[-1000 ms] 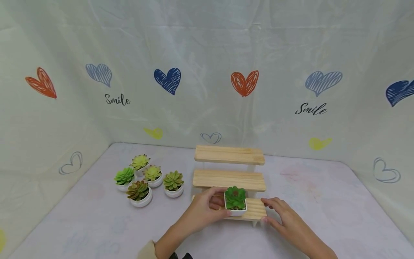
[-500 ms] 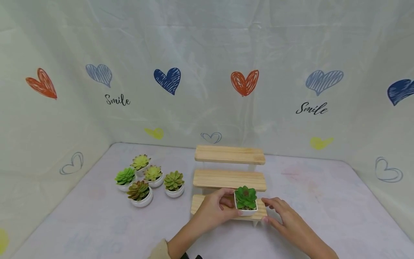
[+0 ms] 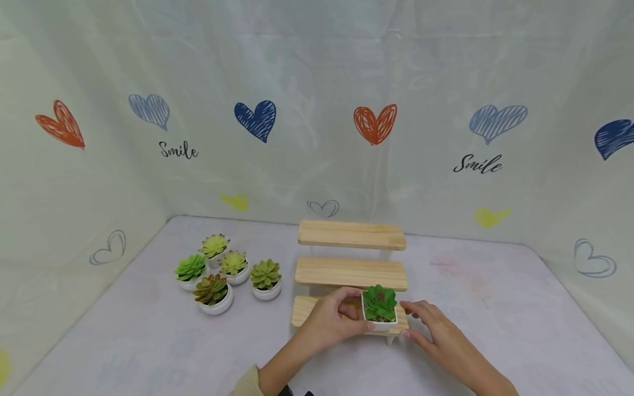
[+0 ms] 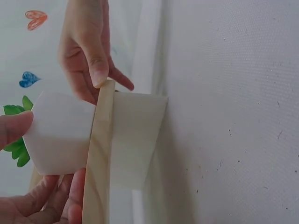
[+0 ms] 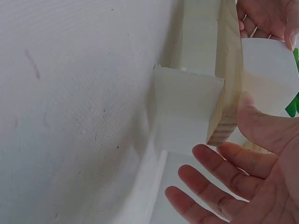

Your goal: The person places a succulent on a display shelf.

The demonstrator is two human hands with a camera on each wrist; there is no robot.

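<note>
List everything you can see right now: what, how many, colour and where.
Square-potted plant: 1, green in white pot, right half of bottom shelf
Wooden rack: 1, pale wood, three tiers, around table's middle
Bright green succulent: 1, white round pot, left of table
Rear yellow-green succulent: 1, white pot, behind it
Front yellow-green succulent: 1, white pot, between neighbours
Brownish-green succulent: 1, white pot, nearest the person
Olive-green succulent: 1, white pot, closest to rack
Table: 1, whitish, under rack and pots
Backdrop: 1, whitish, hearts and "Smile" printed, behind and beside table
Sleeve: 1, beige, bottom edge
Left hand: 1, bare, holding square-potted plant
Right hand: 1, bare, at bottom shelf's right end
</note>
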